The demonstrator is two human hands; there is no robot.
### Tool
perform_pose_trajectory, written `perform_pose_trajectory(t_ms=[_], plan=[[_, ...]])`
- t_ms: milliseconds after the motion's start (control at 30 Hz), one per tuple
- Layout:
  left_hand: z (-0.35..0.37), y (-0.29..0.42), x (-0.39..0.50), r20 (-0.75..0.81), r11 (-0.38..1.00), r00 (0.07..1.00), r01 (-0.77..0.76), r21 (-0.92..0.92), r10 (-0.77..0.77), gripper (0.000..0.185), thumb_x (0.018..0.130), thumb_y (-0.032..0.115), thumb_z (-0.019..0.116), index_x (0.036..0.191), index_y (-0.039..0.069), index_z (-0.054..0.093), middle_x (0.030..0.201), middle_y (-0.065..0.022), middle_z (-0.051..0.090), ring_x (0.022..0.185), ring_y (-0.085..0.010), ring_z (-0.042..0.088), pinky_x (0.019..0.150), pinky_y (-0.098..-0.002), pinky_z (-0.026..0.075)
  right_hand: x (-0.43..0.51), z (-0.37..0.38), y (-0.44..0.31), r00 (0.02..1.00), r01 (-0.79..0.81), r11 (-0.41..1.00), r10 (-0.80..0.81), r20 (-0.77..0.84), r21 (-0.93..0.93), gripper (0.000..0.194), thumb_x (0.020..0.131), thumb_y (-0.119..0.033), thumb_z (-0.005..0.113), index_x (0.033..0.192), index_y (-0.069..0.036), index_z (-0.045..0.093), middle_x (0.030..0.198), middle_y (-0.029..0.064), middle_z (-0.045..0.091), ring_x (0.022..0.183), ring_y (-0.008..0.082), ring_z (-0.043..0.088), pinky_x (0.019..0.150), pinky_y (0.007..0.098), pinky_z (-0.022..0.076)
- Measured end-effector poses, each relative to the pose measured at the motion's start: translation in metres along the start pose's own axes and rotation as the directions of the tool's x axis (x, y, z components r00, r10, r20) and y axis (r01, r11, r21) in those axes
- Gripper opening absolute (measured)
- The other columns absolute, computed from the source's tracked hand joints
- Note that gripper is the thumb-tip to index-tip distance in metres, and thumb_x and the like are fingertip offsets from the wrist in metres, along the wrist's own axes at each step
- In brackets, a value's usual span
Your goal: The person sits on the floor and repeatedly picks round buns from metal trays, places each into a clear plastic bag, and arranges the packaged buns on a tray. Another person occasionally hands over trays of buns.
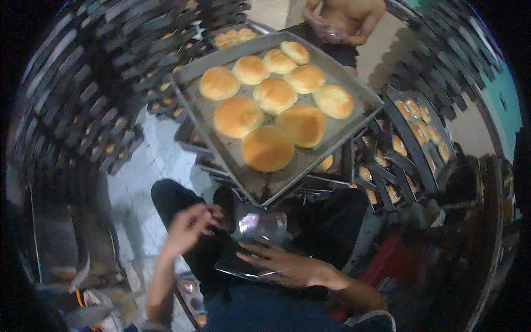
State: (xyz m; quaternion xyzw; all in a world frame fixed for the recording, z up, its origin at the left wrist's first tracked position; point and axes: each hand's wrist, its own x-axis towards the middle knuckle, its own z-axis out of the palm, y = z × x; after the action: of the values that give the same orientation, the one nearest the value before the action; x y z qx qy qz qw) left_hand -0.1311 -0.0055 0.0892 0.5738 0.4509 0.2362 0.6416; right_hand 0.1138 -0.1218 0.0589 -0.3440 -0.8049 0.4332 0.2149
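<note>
My left hand (191, 229) is raised over my dark-clad left leg, its fingers bent and apart, with nothing visible in them. My right hand (286, 264) lies spread over my lap, on or just above a sheet of clear plastic (244, 272); motion blur hides whether it touches. Shiny clear plastic film, probably a bag (262, 226), sits between my knees, beyond the right fingertips. In front of me a square metal baking tray (199, 120) bears several round golden buns (274, 95). The tray's near corner points towards my lap.
More trays of buns (323, 164) are stacked beneath. Racked trays with buns (415, 128) stand at the right, and tall stacks of dark trays (74, 103) at the left. Another person (344, 20) sits beyond the tray, hands holding something clear. Pale tiles (157, 149) cover the floor.
</note>
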Motion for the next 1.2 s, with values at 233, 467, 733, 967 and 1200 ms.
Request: perform_pose_trajectory(t_ms=[233,467,733,967,1200], plan=[[-0.014,0.147,0.028,0.345,0.051,0.462,-0.654,0.754,0.817,0.025,0.096,0.020,0.056,0.109,0.003,0.067,0.086,-0.0138,0.069,0.079,-0.0285,0.068,0.075,-0.0373,0.054,0.007,0.007,-0.021,0.997,0.006,0.997,0.000,0.077,-0.079,0.043,0.098,-0.024,0.056,0.139,-0.012,0.056,0.152,0.0125,0.041,0.143,0.0348,0.031,0.116,0.0472,0.0263],[-0.021,0.145,0.076,0.405,0.086,0.737,-0.528,0.845,0.541,0.033,0.094,0.027,0.053,0.110,0.001,0.067,0.090,-0.0148,0.068,0.083,-0.0293,0.067,0.079,-0.0383,0.052,0.025,-0.006,-0.046,0.998,-0.016,0.999,0.013,0.064,0.046,0.051,0.095,-0.026,0.061,0.144,-0.015,0.049,0.154,0.0111,0.038,0.144,0.0395,0.027,0.118,0.0505,0.0219],[-0.038,0.141,0.102,0.409,0.116,0.789,-0.510,0.852,0.459,0.044,0.092,0.036,0.050,0.111,0.000,0.066,0.094,-0.0160,0.068,0.088,-0.0302,0.066,0.083,-0.0395,0.050,-0.001,-0.012,-0.025,0.989,-0.145,0.982,0.141,0.037,0.124,0.049,0.096,-0.028,0.060,0.143,-0.016,0.050,0.151,0.0114,0.042,0.143,0.0367,0.031,0.117,0.0489,0.0245],[-0.044,0.141,0.108,0.411,0.130,0.810,-0.502,0.855,0.419,0.053,0.090,0.043,0.047,0.112,-0.001,0.066,0.097,-0.0170,0.067,0.093,-0.0310,0.065,0.087,-0.0405,0.048,0.009,-0.013,-0.024,0.990,-0.141,0.978,0.144,-0.008,0.156,0.048,0.097,-0.028,0.058,0.142,-0.016,0.050,0.150,0.0116,0.043,0.141,0.0357,0.034,0.117,0.0466,0.0249],[-0.050,0.145,0.114,0.406,0.139,0.822,-0.492,0.859,0.400,0.062,0.088,0.051,0.044,0.112,-0.002,0.065,0.101,-0.0180,0.067,0.097,-0.0317,0.063,0.090,-0.0415,0.046,0.015,-0.012,-0.020,0.992,-0.123,0.974,0.125,0.002,0.192,0.046,0.099,-0.029,0.056,0.142,-0.015,0.051,0.149,0.0123,0.044,0.139,0.0322,0.039,0.117,0.0480,0.0228]])
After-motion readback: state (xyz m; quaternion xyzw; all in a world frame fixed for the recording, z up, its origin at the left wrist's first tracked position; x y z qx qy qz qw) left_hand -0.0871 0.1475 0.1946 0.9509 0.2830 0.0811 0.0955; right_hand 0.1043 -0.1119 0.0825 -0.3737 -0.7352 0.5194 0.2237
